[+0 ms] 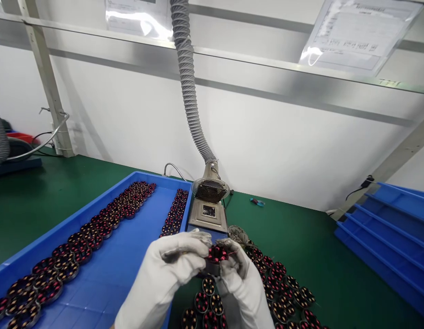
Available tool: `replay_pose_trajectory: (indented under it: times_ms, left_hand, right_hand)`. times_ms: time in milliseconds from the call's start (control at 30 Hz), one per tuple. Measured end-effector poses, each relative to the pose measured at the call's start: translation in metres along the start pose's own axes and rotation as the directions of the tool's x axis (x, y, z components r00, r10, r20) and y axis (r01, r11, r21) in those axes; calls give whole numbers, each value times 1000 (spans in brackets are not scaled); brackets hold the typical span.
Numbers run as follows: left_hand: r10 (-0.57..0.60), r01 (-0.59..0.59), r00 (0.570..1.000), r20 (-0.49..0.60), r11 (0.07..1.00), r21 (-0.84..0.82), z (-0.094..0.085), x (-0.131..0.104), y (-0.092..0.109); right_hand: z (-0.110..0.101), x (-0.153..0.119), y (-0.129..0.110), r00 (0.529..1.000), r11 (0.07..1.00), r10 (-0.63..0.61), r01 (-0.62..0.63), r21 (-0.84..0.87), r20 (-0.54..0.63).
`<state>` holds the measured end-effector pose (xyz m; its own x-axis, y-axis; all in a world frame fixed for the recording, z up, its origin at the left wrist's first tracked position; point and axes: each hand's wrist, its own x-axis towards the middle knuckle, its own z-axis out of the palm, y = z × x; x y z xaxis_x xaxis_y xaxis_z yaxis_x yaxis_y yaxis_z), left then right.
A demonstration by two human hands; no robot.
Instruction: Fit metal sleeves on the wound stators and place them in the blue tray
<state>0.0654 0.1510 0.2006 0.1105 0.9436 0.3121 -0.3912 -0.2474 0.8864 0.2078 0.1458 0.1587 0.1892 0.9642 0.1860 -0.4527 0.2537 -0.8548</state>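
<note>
Both my hands wear white gloves with greyed fingertips. Between them is a small round motor stator [218,254] with red windings and a black core. My left hand [182,253] pinches its left side, and my right hand [236,265] grips its right side. Just beyond the hands stands a metal solder pot [208,214] with a square opening. Below the hands lie several more stators [208,285] with red or copper-coloured windings. A further heap of stators [278,283] spreads to the right of my right hand.
A long blue tray [129,256] holds rows of stators on the left. A grey extraction hose [189,82] hangs over the pot. Beside the pot sits a small round bowl [238,234]. Cutters [257,202] lie behind. Blue trays [390,237] are stacked at right.
</note>
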Motion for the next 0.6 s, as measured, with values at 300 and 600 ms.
replay_pose_trajectory:
  times_ms: [300,600]
  left_hand:
    - [-192,230,952,237,962,-145,11,0,-10]
    - [-113,96,993,-41,951,-294,4,6,-16]
  right_hand:
    - [29,-31,19,653,493,-757,604,-626,33]
    - [36,-18,22,487,450,-865,649,-614,-121]
